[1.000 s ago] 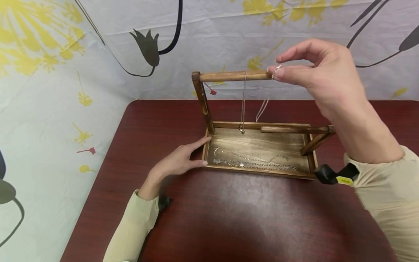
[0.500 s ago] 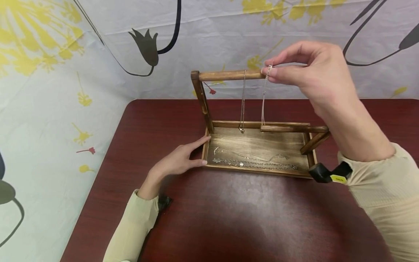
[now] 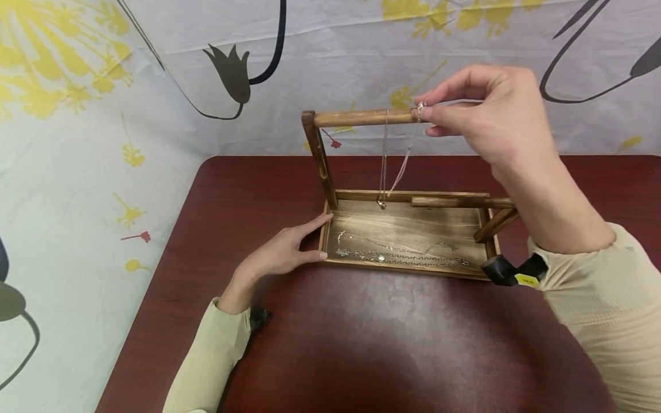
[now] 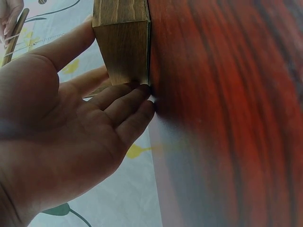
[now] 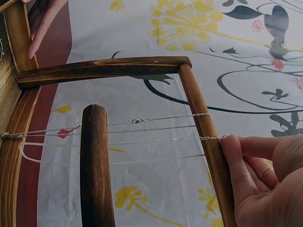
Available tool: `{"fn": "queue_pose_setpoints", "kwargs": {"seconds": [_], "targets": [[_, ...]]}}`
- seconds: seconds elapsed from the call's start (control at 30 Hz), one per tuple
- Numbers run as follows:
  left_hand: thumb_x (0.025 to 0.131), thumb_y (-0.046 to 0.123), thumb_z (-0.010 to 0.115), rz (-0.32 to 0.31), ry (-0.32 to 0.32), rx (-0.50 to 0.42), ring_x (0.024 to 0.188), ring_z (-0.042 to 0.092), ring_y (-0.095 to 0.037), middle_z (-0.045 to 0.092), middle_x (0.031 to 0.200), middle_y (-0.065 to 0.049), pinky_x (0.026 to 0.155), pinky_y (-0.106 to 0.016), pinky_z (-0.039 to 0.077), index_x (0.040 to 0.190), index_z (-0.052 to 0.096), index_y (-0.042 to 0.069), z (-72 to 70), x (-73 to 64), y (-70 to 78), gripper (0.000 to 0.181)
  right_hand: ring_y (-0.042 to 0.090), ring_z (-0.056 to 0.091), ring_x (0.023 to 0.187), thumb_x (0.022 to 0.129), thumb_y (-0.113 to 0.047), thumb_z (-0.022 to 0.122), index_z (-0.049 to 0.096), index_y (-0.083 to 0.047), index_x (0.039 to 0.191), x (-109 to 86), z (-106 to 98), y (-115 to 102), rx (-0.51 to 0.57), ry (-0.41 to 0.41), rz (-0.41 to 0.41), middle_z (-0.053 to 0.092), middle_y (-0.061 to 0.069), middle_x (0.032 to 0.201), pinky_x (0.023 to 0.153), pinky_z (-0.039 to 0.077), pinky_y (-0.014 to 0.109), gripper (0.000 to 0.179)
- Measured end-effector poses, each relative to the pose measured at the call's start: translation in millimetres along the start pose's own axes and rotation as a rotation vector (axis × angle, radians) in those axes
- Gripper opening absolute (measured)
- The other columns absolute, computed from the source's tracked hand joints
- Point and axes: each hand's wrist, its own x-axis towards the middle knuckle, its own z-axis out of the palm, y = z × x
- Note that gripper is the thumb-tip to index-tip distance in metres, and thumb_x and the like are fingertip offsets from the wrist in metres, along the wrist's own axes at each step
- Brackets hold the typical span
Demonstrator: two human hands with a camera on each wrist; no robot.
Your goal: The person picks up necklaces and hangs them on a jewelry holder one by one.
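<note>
My right hand (image 3: 503,112) pinches one end of a fine silver necklace (image 5: 184,139) between thumb and fingers, right at the upper wooden bar (image 3: 351,119) of a jewelry stand. The necklace's loop slants down behind the bar. To its left, another necklace (image 3: 381,202) with a small pendant hangs over the same bar. My left hand (image 3: 281,252) lies against the left end of the stand's tray (image 3: 408,270), fingers extended, thumb at the front corner. In the left wrist view its fingertips touch the wooden end wall (image 4: 124,52).
A thin chain (image 3: 384,245) and a thicker chain (image 3: 423,264) lie along the front of the tray. A shorter, lower wooden bar (image 3: 454,202) juts in from the right post. The dark red table (image 3: 361,344) meets a patterned cloth backdrop (image 3: 170,115).
My right hand has moved left along the upper bar with the necklace, bringing its loop closer to the hanging one. The loop swings. My left hand stays at the tray.
</note>
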Motion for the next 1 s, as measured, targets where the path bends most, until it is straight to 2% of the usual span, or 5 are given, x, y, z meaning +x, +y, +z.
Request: {"fn": "queue_pose_setpoints", "kwargs": {"seconds": [0.27,0.6,0.7,0.93,1.0], "targets": [[0.095,0.034,0.069,-0.011,-0.002,-0.003,0.141,0.036,-0.018,0.031,0.159,0.004,0.112,-0.044,0.036,0.159,0.023,0.035,0.5,-1.7,0.1,0.079,0.018,0.071,0.063,0.078,-0.003,0.084,0.076,-0.001,0.085,-0.4,-0.4,-0.7,-0.091,0.02,0.014,0.076,0.005,0.086,0.063,0.057,0.026,0.012],[0.095,0.034,0.069,-0.016,-0.003,0.002,0.14,0.038,-0.019,0.032,0.159,0.002,0.11,-0.044,0.037,0.159,0.023,0.035,0.6,-2.7,0.2,0.078,0.018,0.073,0.077,0.079,-0.01,0.084,0.077,0.003,0.094,-3.5,-1.4,0.0,-0.133,0.013,0.009,0.076,0.007,0.087,0.065,0.058,0.028,0.021],[0.095,0.035,0.069,-0.018,-0.004,0.003,0.141,0.038,-0.019,0.032,0.159,0.002,0.11,-0.044,0.037,0.159,0.023,0.035,0.4,-3.0,0.4,0.078,0.019,0.073,0.076,0.079,-0.01,0.084,0.077,0.002,0.095,-4.7,-2.4,0.2,-0.112,0.01,0.016,0.076,0.008,0.088,0.064,0.058,0.028,0.021],[0.095,0.035,0.069,-0.024,-0.001,-0.001,0.141,0.037,-0.019,0.032,0.159,0.003,0.111,-0.044,0.036,0.159,0.023,0.036,0.3,-3.5,0.5,0.078,0.022,0.073,0.072,0.075,-0.004,0.087,0.074,0.008,0.092,-6.9,-5.3,3.0,0.075,0.01,0.022,0.075,0.013,0.085,0.061,0.058,0.029,0.025],[0.095,0.035,0.069,-0.022,0.0,-0.001,0.141,0.037,-0.018,0.031,0.159,0.004,0.111,-0.044,0.036,0.159,0.023,0.036,0.3,-3.5,0.1,0.078,0.022,0.073,0.072,0.074,-0.004,0.087,0.074,0.009,0.092,-7.3,-6.2,3.7,0.083,0.012,0.02,0.075,0.014,0.084,0.06,0.058,0.028,0.026]]}}
